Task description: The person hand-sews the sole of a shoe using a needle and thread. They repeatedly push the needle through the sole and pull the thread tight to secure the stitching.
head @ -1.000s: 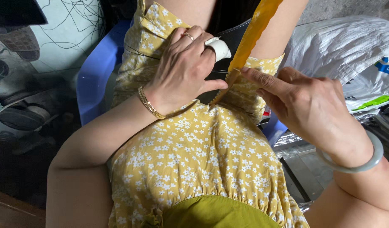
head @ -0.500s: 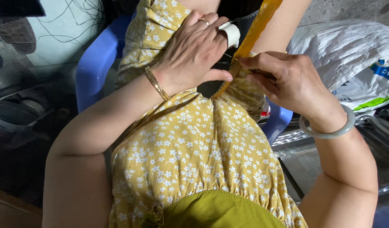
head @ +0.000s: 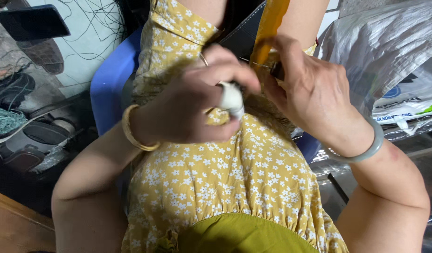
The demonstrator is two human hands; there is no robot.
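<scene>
1. A yellow dress with small white flowers (head: 234,178) is covering the person's lap and is filling the middle of the view, with a plain olive-green panel (head: 244,236) lying at its lower edge
2. A blue plastic chair (head: 113,79) is showing behind the left thigh, and a clear plastic sheet (head: 375,51) is lying to the right over printed bags
3. The left hand (head: 197,107) is resting curled over the lap, its fingers folded in on a small dark object that is mostly hidden; what that object is cannot be told. A white wrap (head: 232,99) is sitting around one finger, and a gold bangle (head: 130,131) is circling the wrist
4. The right hand (head: 309,93) is sitting just beside the left, touching it at the fingertips, and is pinching the lower end of a yellow strip (head: 270,28) between thumb and fingers; a pale green bangle (head: 363,147) is sitting on this wrist
5. The yellow strip is rising from between the two hands to the top edge of the view, lying against a dark leather-like piece (head: 241,35) between the knees
6. A dark phone (head: 33,22) is lying at the upper left, well apart from the hands, above several dark shoes (head: 33,140) on the floor
</scene>
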